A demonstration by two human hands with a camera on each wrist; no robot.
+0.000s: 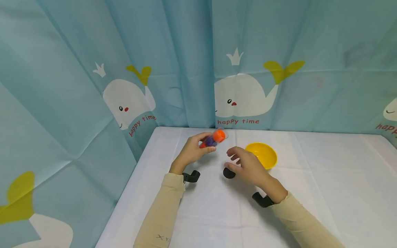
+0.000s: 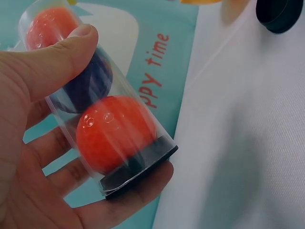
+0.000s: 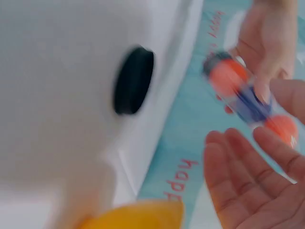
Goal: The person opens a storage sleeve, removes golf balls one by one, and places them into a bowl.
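My left hand (image 1: 193,150) grips a clear plastic tube (image 2: 138,107) around its side, thumb across it. Inside the tube sit two orange balls (image 2: 116,133) with a dark blue ball (image 2: 88,86) between them. A black cap closes one end of the tube, and the left fingers lie under that end. In the head view the tube tilts, its far end pointing up and right. My right hand (image 1: 249,167) hovers with relaxed, slightly bent fingers and holds nothing. Below its thumb, a loose round black cap (image 1: 229,173) lies on the table.
A yellow bowl (image 1: 267,156) stands on the white-covered table (image 1: 325,179), just behind the right hand. Light blue curtains (image 1: 186,62) with whale prints hang along the table's back and left edges. Each wrist wears a black band with a protruding mount.
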